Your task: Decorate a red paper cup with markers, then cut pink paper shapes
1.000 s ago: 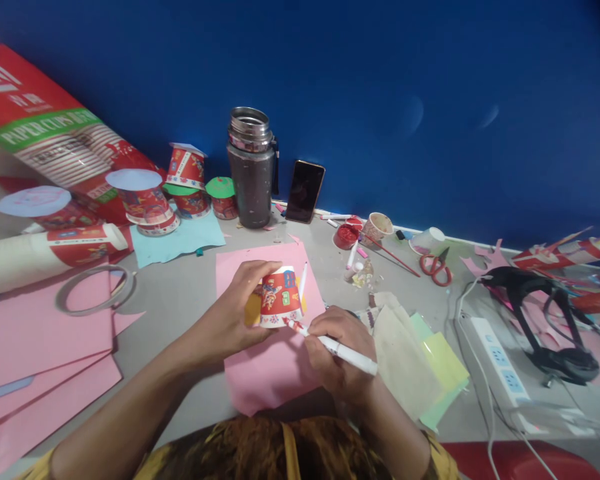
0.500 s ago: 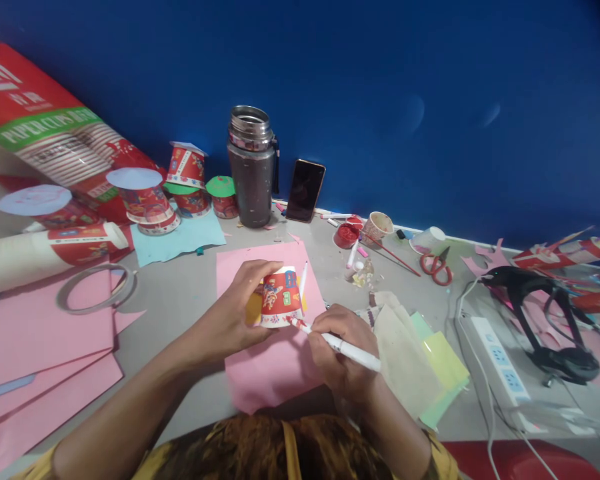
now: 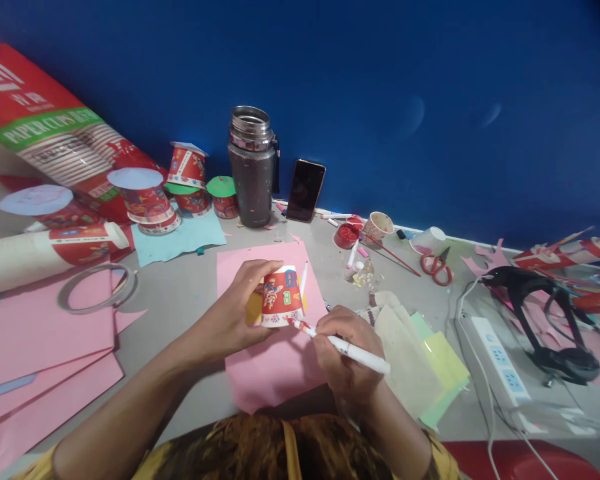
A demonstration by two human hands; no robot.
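Between the thumb and fingers of my left hand (image 3: 240, 313) is a red and white printed paper cup (image 3: 281, 298), tilted a little above the table. My right hand (image 3: 349, 350) grips a white marker pen (image 3: 357, 353). Its red tip is at the flowered white band along the cup's lower edge; whether it touches I cannot tell. Under both hands lies a sheet of pink paper (image 3: 260, 380). Another slim white pen (image 3: 304, 277) rests on the sheet just behind the cup.
Several decorated cups (image 3: 145, 193), a tape roll (image 3: 97, 288) and stacked pink paper (image 3: 45, 333) are on the left. A steel flask (image 3: 253, 177) and phone (image 3: 306, 191) stand at the back. Rightward are red scissors (image 3: 436, 267), a power strip (image 3: 500, 363) and a black frame-like object (image 3: 555, 333).
My right hand has shifted slightly right, and the marker's back end with it. The left hand and the cup are almost unmoved.
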